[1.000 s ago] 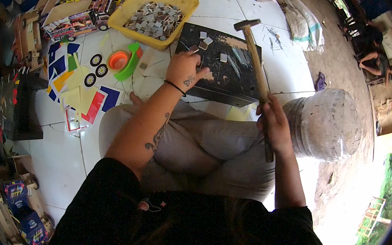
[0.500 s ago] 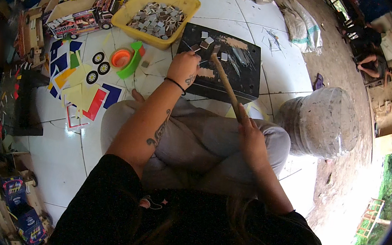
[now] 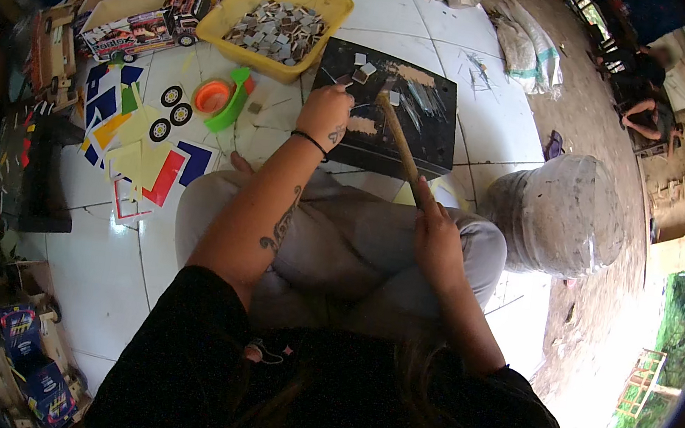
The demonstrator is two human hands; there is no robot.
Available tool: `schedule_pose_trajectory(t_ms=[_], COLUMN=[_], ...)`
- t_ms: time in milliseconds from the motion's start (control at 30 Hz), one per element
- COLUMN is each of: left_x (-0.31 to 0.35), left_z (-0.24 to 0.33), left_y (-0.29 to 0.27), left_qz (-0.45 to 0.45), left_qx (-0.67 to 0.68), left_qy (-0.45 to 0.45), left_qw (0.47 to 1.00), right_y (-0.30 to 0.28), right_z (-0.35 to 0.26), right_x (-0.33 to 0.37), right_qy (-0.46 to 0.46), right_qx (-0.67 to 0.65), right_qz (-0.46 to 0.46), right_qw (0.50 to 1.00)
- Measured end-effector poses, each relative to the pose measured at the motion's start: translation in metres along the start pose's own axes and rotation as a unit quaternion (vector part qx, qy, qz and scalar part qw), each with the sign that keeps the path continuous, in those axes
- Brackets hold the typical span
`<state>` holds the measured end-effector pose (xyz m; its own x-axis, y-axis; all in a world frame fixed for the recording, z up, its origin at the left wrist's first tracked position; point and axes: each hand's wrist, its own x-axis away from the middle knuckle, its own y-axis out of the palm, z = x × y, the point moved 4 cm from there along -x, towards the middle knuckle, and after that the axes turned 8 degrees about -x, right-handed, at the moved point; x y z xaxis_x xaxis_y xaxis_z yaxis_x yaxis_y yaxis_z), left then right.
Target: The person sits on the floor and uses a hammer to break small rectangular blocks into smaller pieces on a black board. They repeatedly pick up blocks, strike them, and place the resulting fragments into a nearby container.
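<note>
Mid-hammering step, by the look of it. Right hand (image 3: pixel 439 241) wrapped tight round the wooden handle of a hammer (image 3: pixel 402 149), head down on the black board (image 3: pixel 421 130) near its top-left part, right by a couple of small pale square pieces (image 3: pixel 363 71). Left hand (image 3: pixel 325 113) planted on the same board's left edge, fingers bent and pinched close, prob steadying something tiny at the strike spot; couldn't tell what exactly, too small and partly hidden by the knuckles. Black band on that wrist.

Board lying flat on the white tiled floor (image 3: pixel 97 261), just past the crossed legs. Yellow tray (image 3: pixel 333 8) full of more square bits touching or nearly touching the board's far-left corner. Orange bowl w/ green scoop (image 3: pixel 221 98) to the left, coloured cut-out shapes (image 3: pixel 143 164) and black-and-white wheels (image 3: pixel 172 96) near that. Big plastic-wrapped bag (image 3: pixel 561 211) off to the right, well apart.

Judging only from this: a tap landing or just landed. Next move prob called for a short lift, same aim, fingertips kept clear of the head, board held from sliding on the tile.
</note>
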<state>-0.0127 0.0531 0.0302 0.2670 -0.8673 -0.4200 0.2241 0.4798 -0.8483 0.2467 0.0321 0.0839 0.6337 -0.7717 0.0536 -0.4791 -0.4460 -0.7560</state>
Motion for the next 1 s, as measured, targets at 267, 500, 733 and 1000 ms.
schedule_pose_trajectory(t_ms=[267, 500, 733, 1000], left_x=[-0.002, -0.002, -0.007, -0.016], left_z=[-0.002, -0.003, -0.027, -0.129], left_y=[0.001, -0.001, -0.013, -0.009], left_qz=[-0.013, -0.013, -0.039, 0.117], left_qx=[-0.009, 0.002, 0.186, 0.496], left_qy=[0.000, -0.020, -0.142, -0.347], left_qw=[1.000, 1.000, 0.971, 0.787], right_y=[-0.002, -0.007, -0.075, -0.044], right_z=[0.000, 0.009, 0.066, 0.120], right_x=[-0.004, -0.011, -0.095, -0.129], right_qy=[-0.007, -0.034, -0.009, -0.005], right_qx=[-0.001, 0.020, 0.075, 0.003], right_qz=[0.014, 0.043, 0.117, 0.044], right_qw=[1.000, 0.998, 0.990, 0.999])
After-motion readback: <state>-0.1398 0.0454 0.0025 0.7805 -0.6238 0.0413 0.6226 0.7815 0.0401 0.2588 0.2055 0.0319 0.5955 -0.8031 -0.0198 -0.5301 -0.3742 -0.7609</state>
